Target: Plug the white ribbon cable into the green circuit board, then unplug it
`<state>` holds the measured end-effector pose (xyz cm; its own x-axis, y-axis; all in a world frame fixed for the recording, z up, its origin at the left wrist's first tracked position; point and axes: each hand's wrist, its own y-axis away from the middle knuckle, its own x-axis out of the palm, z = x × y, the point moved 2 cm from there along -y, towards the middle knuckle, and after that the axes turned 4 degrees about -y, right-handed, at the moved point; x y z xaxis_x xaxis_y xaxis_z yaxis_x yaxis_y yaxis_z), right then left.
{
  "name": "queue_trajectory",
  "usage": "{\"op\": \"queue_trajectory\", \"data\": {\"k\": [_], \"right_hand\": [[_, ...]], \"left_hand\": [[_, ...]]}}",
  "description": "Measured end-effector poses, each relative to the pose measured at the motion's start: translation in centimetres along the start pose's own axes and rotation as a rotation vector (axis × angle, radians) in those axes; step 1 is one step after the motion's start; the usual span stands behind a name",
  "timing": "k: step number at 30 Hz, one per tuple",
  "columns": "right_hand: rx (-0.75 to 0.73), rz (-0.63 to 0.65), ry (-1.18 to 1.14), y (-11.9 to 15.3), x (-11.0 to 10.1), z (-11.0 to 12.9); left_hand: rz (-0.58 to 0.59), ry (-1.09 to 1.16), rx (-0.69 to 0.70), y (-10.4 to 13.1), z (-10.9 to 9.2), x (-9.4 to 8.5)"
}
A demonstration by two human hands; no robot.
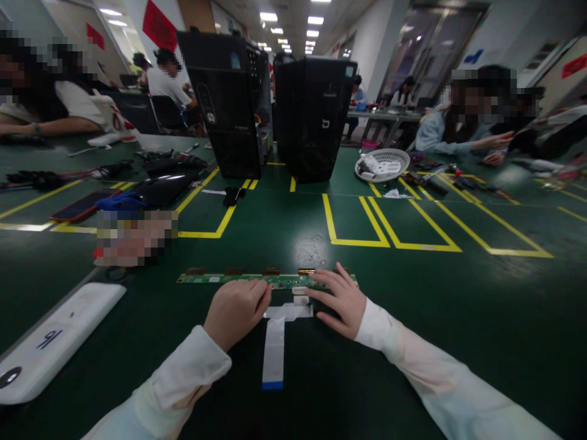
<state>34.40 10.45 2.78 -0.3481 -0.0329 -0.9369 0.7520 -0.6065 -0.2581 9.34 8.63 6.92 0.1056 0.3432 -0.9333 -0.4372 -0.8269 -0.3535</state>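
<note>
A long, narrow green circuit board (287, 281) with brown tabs along its far edge lies across the table in front of me. From its near side a white flat ribbon cable (274, 351) runs toward me, branching near the board and ending in a blue strip. My left hand (238, 310) is closed, its fingertips pinched at the board's near edge beside the cable's left branch; whatever is between them is hidden. With fingers spread, my right hand (342, 300) rests over the board's right part, index fingertip by the white connector (299, 291).
Two black computer towers (316, 119) stand at the back. A white basket (382, 165) sits to their right. On the left lie a white elongated case (55, 342), a red-edged phone-like slab (85, 205) and dark cables (36, 179). Yellow tape marks the green table; people sit around.
</note>
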Motion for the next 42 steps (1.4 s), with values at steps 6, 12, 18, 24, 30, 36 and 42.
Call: {"op": "queue_trajectory", "data": {"k": [6,12,18,24,30,36,42], "right_hand": [[-0.015,0.084,-0.069,-0.3,0.5,1.4],[0.030,0.115,-0.067,-0.2,0.6,1.3],[0.039,0.119,-0.088,-0.3,0.5,1.3],[0.032,0.097,-0.051,-0.5,0.9,1.2],[0.072,0.125,-0.011,-0.4,0.8,1.2],[0.112,0.060,0.034,4.1,-0.1,-0.3],[0.201,-0.081,0.088,13.6,-2.1,-3.6]], "left_hand": [[-0.038,-0.025,0.024,0.0,-0.2,-0.2],[-0.038,-0.020,0.050,0.0,-0.5,-0.1],[-0.023,-0.032,0.081,0.1,-0.8,0.1],[-0.009,-0.029,0.102,0.3,-1.9,-0.3],[-0.016,-0.065,0.077,0.4,-2.0,-0.7],[0.081,-0.093,-0.138,3.5,0.8,-1.0],[0.116,-0.032,-0.426,10.3,4.0,-2.1]]}}
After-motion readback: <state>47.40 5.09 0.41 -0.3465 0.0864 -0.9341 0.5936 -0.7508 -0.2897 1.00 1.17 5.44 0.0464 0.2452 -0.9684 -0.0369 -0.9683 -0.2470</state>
